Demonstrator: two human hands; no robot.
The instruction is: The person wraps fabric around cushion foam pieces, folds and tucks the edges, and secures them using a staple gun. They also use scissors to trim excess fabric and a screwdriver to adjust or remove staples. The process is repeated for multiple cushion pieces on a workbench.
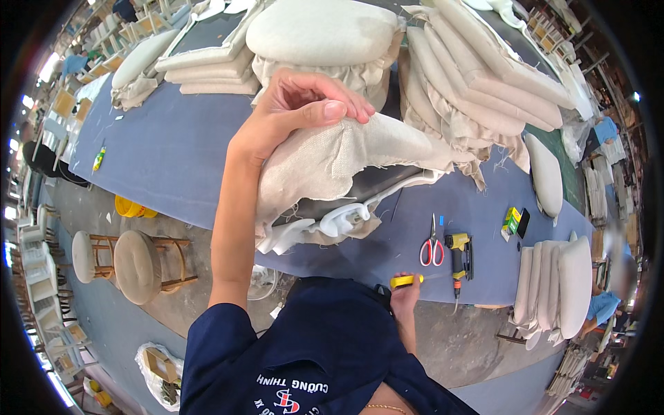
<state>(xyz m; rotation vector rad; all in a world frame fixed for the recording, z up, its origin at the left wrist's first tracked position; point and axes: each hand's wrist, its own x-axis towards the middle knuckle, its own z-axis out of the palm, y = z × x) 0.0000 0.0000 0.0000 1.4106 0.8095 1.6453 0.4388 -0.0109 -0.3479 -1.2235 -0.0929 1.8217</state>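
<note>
coarse matt beige woven cloth on the seat cushion point(332, 162) with frayed edges, smooth glossy white plastic frame point(342, 220) under it, matt blue felt-like counter point(173, 159), scissors point(432, 247) shiny metal blades, red plastic handles

To my right on the blue table lies a small yellow-and-green cardboard box point(512, 220), just beside a flat black box point(523, 223); far left on the table sits a small green-and-yellow packet point(99, 158); near left on the floor, an open brown carton point(160, 364) in white wrap.

Single head-worn fisheye view, looking steeply down from close above at the blue surface point(173, 159), edges bending toward the rim.
</note>
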